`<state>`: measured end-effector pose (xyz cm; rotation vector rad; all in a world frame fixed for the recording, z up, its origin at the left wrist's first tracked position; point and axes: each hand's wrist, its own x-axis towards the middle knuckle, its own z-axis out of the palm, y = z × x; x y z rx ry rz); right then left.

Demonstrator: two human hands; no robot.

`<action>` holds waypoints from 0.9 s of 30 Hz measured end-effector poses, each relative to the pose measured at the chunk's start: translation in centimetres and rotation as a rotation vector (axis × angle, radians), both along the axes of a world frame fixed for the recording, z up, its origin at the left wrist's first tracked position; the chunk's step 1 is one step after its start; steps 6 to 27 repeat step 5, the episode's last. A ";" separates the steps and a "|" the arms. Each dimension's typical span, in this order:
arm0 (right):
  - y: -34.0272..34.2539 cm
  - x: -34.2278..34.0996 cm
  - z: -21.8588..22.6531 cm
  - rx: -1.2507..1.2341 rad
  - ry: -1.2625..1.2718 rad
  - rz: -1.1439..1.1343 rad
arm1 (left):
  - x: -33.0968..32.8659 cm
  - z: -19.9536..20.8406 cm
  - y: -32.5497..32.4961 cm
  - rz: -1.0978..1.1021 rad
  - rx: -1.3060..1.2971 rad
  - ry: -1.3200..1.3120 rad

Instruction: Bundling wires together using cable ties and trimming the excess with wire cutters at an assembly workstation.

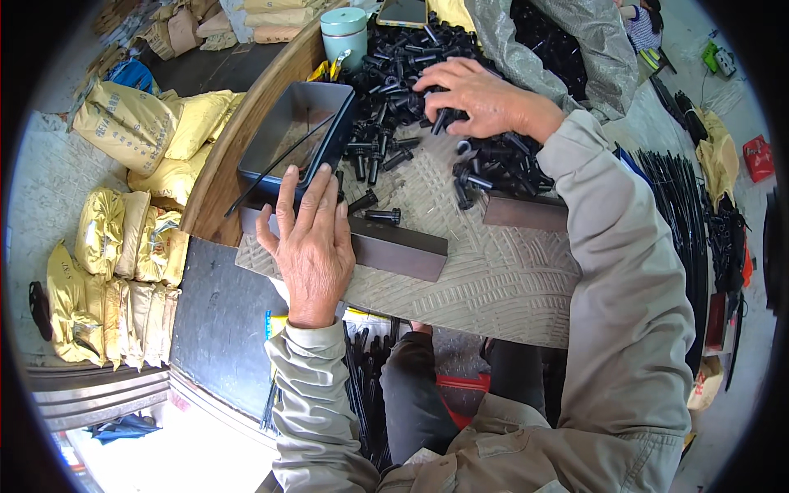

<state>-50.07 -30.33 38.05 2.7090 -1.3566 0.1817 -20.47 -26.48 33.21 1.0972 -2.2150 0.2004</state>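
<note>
My left hand point(308, 255) lies with its fingers spread across a dark rectangular bar point(403, 250), its fingertips near the close edge of a blue-grey plastic box point(346, 112). A thin black rod point(278, 163) slants across that box. My right hand point(486, 100) reaches over a heap of short black headed, bolt-like plastic parts point(403, 62). Its fingers are apart and bent down toward the pieces, with one black part point(440, 122) just below them; whether they touch it is hard to see. Several loose parts point(382, 216) lie behind the bar.
A second dark bar point(526, 213) lies on the patterned work surface point(477, 292). Behind are a lidded pale-green cup point(343, 39), a phone point(403, 11) and a grey sack point(608, 57) of black parts. A wooden board point(215, 193) edges the left; yellow sacks point(123, 123) stand beyond.
</note>
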 end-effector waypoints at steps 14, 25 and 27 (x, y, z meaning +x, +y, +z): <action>-0.1 -1.2 0.8 -0.036 0.001 -0.090 | 0.1 0.0 0.1 0.004 0.003 0.005; -0.1 -1.2 0.8 -0.036 0.001 -0.090 | 0.1 0.0 0.1 0.004 0.003 0.005; -0.1 -1.2 0.8 -0.036 0.001 -0.090 | 0.1 0.0 0.1 0.004 0.003 0.005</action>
